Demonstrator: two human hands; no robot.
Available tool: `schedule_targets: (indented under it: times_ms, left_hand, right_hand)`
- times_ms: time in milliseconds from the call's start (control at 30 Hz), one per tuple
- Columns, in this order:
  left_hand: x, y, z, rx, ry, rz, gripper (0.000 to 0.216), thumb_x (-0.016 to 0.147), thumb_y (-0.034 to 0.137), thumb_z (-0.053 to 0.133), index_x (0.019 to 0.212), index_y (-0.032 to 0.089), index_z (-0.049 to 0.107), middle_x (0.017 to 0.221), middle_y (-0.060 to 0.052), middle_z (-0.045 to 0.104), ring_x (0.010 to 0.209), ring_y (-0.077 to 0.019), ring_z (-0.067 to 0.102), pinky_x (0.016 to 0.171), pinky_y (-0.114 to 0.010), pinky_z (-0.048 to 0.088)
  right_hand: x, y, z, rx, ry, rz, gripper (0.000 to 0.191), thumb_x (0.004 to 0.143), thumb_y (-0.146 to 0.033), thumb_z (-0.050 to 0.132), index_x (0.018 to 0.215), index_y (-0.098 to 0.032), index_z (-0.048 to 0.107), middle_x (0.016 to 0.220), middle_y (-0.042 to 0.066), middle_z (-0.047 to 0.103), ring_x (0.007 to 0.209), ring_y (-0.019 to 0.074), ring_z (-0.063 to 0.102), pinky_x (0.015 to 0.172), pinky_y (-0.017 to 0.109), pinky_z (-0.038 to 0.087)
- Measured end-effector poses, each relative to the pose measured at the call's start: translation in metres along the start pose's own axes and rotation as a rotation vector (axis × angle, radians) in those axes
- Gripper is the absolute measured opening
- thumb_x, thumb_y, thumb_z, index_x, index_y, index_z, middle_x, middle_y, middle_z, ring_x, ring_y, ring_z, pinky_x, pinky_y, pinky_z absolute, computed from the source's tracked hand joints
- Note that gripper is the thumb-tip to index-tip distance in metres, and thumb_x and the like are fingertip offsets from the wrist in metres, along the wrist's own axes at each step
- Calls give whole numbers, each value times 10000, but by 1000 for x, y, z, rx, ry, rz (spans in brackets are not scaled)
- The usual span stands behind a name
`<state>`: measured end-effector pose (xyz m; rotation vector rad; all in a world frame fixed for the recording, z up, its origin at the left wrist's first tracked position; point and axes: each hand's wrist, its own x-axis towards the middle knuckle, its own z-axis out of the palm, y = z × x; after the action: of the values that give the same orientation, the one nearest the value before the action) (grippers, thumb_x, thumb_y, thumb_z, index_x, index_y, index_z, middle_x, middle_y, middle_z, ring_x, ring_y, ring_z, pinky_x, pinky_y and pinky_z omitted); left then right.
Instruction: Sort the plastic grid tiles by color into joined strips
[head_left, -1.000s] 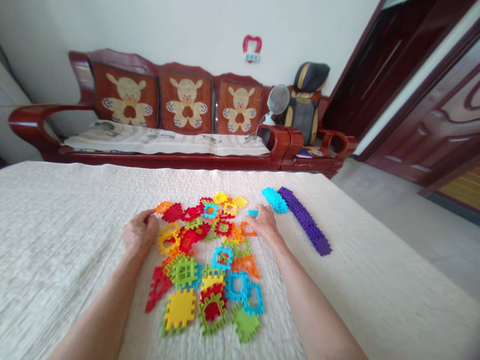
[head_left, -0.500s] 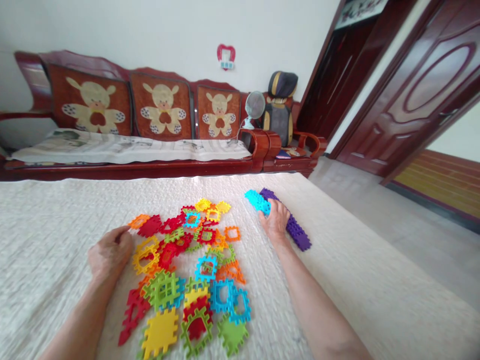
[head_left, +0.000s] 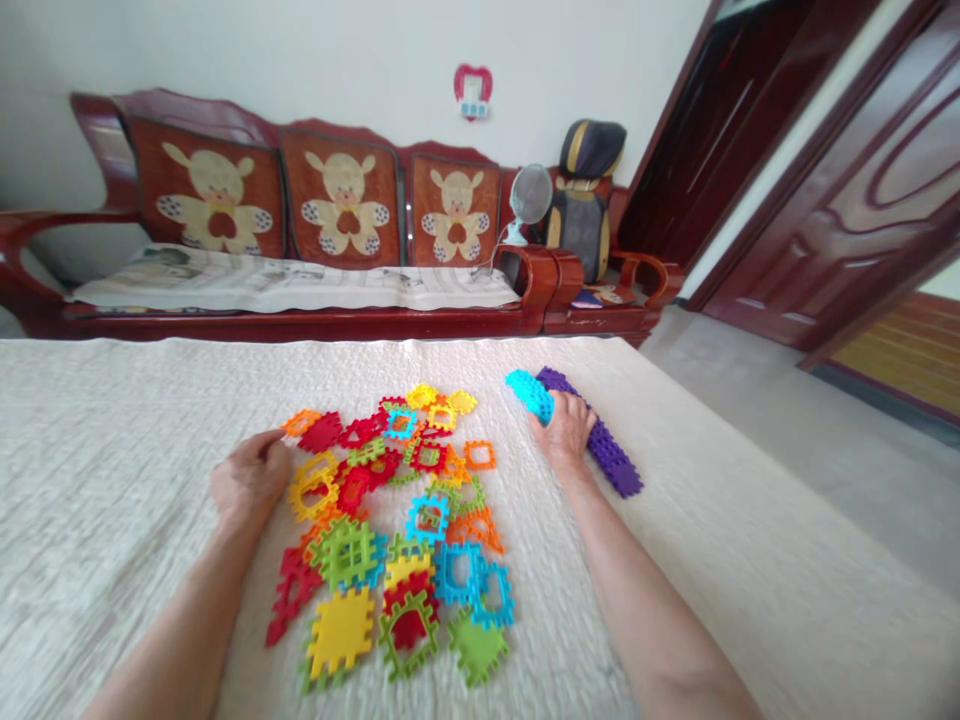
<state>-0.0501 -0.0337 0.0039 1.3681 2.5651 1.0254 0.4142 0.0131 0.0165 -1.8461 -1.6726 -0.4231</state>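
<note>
My right hand (head_left: 568,428) is wrapped round the near end of a light blue row of toothed plastic building pieces (head_left: 529,394); the end under my palm is hidden. Right beside it lies a longer purple row of the same pieces (head_left: 613,455), close to my fingers. My left hand (head_left: 253,476) rests closed on the cloth, left of a loose spread of pieces, with no piece showing in it. Its fingertips are near an orange piece (head_left: 300,422) and a yellow frame piece (head_left: 315,488). Red, green (head_left: 347,553), yellow (head_left: 341,632) and blue pieces (head_left: 457,572) overlap between my hands.
A cream textured cloth (head_left: 135,430) covers the table, whose right edge runs diagonally. Beyond it stand a wooden sofa (head_left: 300,322) with bear cushions (head_left: 346,210), a small fan (head_left: 531,195) and a chair with a massage pad (head_left: 579,225). Doors are at right.
The whole view has shifted slightly, so everything sits further right and a little higher. My right hand stays on the light blue row, and my left hand keeps its place beside the pieces.
</note>
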Motion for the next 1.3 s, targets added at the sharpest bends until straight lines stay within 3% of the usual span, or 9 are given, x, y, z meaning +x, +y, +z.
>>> schedule_targets:
  times_ms: [100, 200, 367, 500, 633, 867, 1033, 1200, 1300]
  left_hand:
    - [-5, 6, -4, -30, -4, 33, 387, 790, 333, 477, 1047, 206, 737, 901, -52, 741, 820, -244, 662, 812, -363, 521]
    - [-8, 10, -6, -41, -14, 34, 403, 800, 323, 462, 1067, 191, 734, 933, -71, 743, 850, -244, 672, 824, -350, 522]
    - [-7, 10, -5, -60, -4, 77, 396, 814, 289, 435, 1052, 186, 735, 980, -68, 742, 898, -225, 674, 865, -320, 510]
    - [-7, 11, -5, -53, 2, 68, 380, 818, 277, 446, 1044, 188, 738, 970, -64, 744, 884, -224, 673, 861, -323, 511]
    - [-8, 12, -4, -72, 0, 57, 370, 827, 273, 449, 1047, 192, 735, 966, -57, 743, 859, -215, 673, 829, -313, 515]
    - [-9, 13, -4, -69, 13, 74, 349, 844, 257, 450, 1038, 210, 736, 999, -37, 744, 900, -197, 672, 847, -286, 502]
    - [-10, 15, -5, -38, 9, 56, 344, 843, 260, 456, 1039, 225, 738, 1010, -31, 746, 897, -198, 673, 846, -283, 503]
    - [-9, 15, -5, -23, 10, 75, 348, 831, 260, 462, 1035, 212, 740, 1010, -45, 745, 918, -214, 675, 851, -292, 506]
    - [-9, 13, -5, -22, 6, 83, 359, 828, 268, 456, 1038, 206, 741, 1003, -52, 746, 918, -220, 678, 853, -297, 506]
  right_hand:
    - [1, -4, 0, 87, 25, -39, 463, 810, -349, 572, 1225, -149, 532, 1242, 178, 547, 1185, 347, 422, 1001, 527, 276]
    - [-2, -24, -6, 318, -24, -172, 375, 828, -303, 532, 1174, -162, 573, 1205, 158, 579, 1171, 305, 485, 1012, 478, 343]
    - [-24, -84, -37, 734, -427, -471, 216, 831, -279, 548, 1019, -219, 637, 1021, 73, 669, 982, 212, 617, 904, 362, 473]
    - [-39, -118, -69, 766, -739, -712, 420, 756, -321, 673, 1162, -228, 616, 1210, 76, 637, 1140, 241, 570, 1010, 416, 420]
    - [-46, -128, -83, 688, -848, -820, 592, 688, -291, 731, 1258, -248, 578, 1267, 68, 617, 1234, 272, 501, 1075, 465, 352]
    - [-58, -132, -77, 560, -844, -821, 586, 696, -269, 721, 1265, -293, 580, 1258, 57, 633, 1363, 331, 360, 1123, 604, 194]
    - [-45, -127, -77, 640, -794, -801, 590, 755, -300, 669, 1324, -256, 519, 1326, 81, 585, 1337, 297, 414, 1095, 542, 305]
    - [-11, -80, -51, 556, -494, -621, 549, 766, -227, 565, 1311, -179, 507, 1296, 139, 593, 1206, 282, 548, 1024, 482, 417]
    - [0, -47, -29, 438, -447, -546, 572, 700, -176, 537, 1271, -159, 534, 1267, 144, 612, 1170, 293, 574, 1004, 477, 441]
